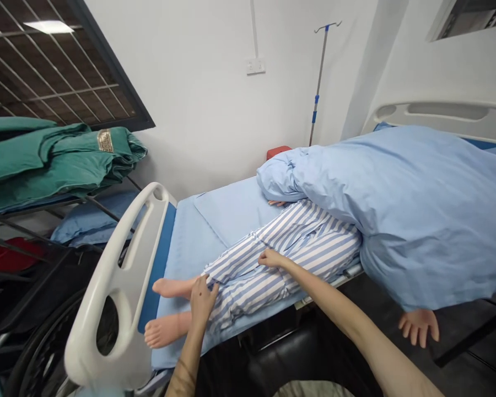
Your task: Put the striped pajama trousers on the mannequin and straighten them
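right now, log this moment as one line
left hand: on striped trousers, ankle end | right hand: on trousers, mid-leg | manikin feet: bare | light-blue quilt: over trouser tops

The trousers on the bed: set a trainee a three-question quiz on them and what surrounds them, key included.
1. Which is nearer the feet: the left hand or the right hand?
2. True or false: the blue quilt covers both feet.
3. The trousers are: (a) checked; (b) striped; (c) dotted.

Key: 1. The left hand. 2. False; both feet lie outside the quilt. 3. (b).
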Motion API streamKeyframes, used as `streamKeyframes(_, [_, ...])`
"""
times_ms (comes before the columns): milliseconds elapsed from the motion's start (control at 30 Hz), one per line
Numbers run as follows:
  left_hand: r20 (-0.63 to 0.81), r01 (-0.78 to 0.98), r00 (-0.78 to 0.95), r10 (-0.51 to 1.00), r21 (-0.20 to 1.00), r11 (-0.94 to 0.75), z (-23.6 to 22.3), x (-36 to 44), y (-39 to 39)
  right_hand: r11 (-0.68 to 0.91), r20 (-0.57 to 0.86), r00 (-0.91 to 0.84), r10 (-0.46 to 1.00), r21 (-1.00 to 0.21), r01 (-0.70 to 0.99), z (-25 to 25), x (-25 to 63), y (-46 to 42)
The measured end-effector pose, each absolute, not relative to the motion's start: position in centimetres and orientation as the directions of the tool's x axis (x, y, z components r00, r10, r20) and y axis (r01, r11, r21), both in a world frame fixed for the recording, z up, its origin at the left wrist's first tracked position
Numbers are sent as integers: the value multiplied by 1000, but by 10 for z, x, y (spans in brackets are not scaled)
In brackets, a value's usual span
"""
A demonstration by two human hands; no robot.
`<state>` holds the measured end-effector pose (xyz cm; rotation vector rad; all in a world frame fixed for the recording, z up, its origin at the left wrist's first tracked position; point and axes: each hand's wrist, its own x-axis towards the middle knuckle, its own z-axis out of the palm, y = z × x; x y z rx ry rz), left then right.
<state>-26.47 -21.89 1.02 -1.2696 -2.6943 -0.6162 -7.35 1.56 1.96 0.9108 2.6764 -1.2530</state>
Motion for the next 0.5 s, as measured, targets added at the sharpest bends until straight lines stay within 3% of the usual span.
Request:
streamKeyframes(67, [273,836,-538,798,296,462,14,-270,-182,463,-306,-805,508,-691,555,17,-66,35])
streamKeyframes(167, [128,900,-426,896,157,406,8,-281,-143,382,-340,-740,581,-689,617,8,-54,46])
streamKeyframes(300, [-107,832,-555,825,-59,552,-7,-317,-151,191,-406,-657,635,-741,643,-7,-53,50])
streamKeyframes(433, [-296,804,-586,754,-98,586,2,-338,-169,-123,-513,-615,599,-818,562,-16,-69,55])
streamKeyframes(500, [-322,785,-609,725,-116,608,15,-337,-168,-319,-519,-626,582,-854,412,-18,-79,55])
